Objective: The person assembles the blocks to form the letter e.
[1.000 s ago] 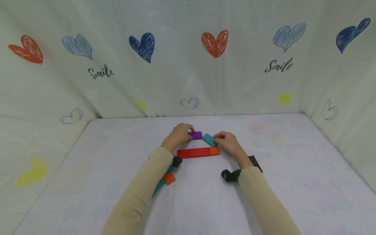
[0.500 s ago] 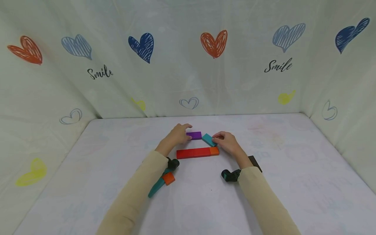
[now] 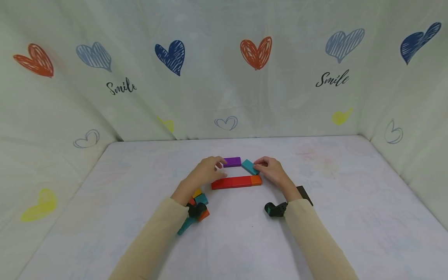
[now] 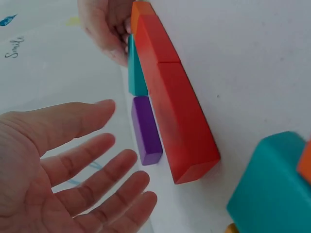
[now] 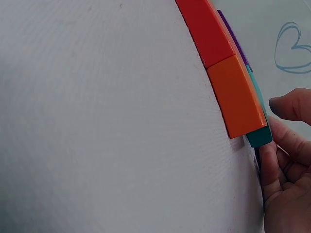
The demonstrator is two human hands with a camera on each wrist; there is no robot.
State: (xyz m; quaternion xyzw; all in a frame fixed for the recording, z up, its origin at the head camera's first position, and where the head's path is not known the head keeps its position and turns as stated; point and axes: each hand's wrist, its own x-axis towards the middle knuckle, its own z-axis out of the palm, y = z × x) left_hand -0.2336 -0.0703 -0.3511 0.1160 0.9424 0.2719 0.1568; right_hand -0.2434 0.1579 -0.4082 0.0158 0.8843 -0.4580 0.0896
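Observation:
My left hand [image 3: 206, 171] hovers with spread, slightly bent fingers, holding nothing. In the left wrist view, its fingertips are apart from a purple block [image 4: 146, 131] lying on the table. A teal block [image 3: 250, 167] slants from the purple block's right end toward an orange block [image 3: 256, 180]. My right hand [image 3: 271, 170] holds the teal block's near end between thumb and fingers; the right wrist view partly hides this contact. Two red blocks [image 4: 177, 111] lie end to end, in line with the orange one, in front of the purple block.
Under my left wrist lies a loose group of blocks, including a teal piece [image 3: 185, 225], an orange piece [image 3: 204, 215] and a yellow piece [image 3: 197, 193]. A dark flat object [image 3: 305, 195] shows beside my right wrist. Behind the table hangs a heart-printed curtain [image 3: 210, 97].
My left hand has let go of the purple block and drawn back toward the left and nearer me. More of the loose blocks show. My right hand stays at the teal block.

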